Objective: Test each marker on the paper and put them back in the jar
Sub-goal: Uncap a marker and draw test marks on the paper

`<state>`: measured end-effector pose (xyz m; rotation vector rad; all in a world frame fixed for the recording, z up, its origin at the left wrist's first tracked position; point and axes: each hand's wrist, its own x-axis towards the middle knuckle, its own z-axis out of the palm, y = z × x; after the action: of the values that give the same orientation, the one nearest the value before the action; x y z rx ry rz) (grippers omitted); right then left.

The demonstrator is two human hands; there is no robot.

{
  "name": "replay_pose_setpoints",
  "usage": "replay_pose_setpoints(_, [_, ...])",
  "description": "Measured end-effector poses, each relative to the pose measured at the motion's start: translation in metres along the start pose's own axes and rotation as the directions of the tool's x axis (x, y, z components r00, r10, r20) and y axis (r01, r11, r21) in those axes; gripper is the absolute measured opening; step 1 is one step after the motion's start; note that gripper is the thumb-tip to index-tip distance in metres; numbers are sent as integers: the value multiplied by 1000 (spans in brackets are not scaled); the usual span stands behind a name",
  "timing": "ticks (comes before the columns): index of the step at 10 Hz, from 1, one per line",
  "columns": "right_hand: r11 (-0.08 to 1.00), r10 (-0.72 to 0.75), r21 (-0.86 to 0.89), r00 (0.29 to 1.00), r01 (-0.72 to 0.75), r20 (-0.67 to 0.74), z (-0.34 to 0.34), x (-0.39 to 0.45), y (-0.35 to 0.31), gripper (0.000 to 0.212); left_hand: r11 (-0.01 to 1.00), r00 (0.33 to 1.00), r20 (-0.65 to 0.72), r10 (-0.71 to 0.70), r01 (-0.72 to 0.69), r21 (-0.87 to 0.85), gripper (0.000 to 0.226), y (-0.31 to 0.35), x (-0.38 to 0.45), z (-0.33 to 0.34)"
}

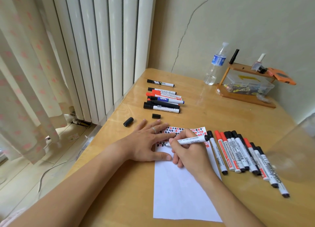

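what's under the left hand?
The left hand lies flat, fingers on the paper's top-left corner, over red and black test marks. Palm rests on the table. Marks beneath the fingers are hidden.

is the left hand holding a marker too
No, the left hand lies flat with straight fingers on the paper, while only the right hand grips a marker.

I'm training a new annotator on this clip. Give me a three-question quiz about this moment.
1. True or false: the left hand lies flat on the paper.
2. What does the right hand grip?
3. How many loose caps lie beyond the left hand: A one, B two, C four?

Key: 1 true; 2 a marker, tip on the paper; 3 B.
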<state>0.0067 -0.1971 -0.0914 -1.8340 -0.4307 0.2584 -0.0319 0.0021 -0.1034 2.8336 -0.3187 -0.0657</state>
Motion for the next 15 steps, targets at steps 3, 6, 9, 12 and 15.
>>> replay_pose_setpoints(3, [999, 18, -30, 1000, -19, -20, -1, 0, -1, 17, 1000, 1000, 5, -6, 6, -13, 89, 1, 0, -1])
replay_pose_setpoints(6, [999, 13, -41, 1000, -14, -22, 1, 0, -2, 18, 1000, 1000, -5, -1, 1, -20, 87, -1, 2, 0])
replay_pose_setpoints(9, [999, 26, -36, 1000, -26, -17, 0, -2, -5, 16, 1000, 1000, -15, 2, -2, -25, 89, -1, 2, 0])
replay_pose_setpoints(12, [999, 21, -36, 1000, -22, -18, 2, 0, -4, 17, 1000, 1000, -16, 3, -4, -29, 88, -2, 2, 0])
replay_pose_setpoints(15, [999, 23, -30, 999, -24, -38, 0, 0, -2, 17, 1000, 1000, -15, 3, -4, -30, 87, -2, 2, 0])
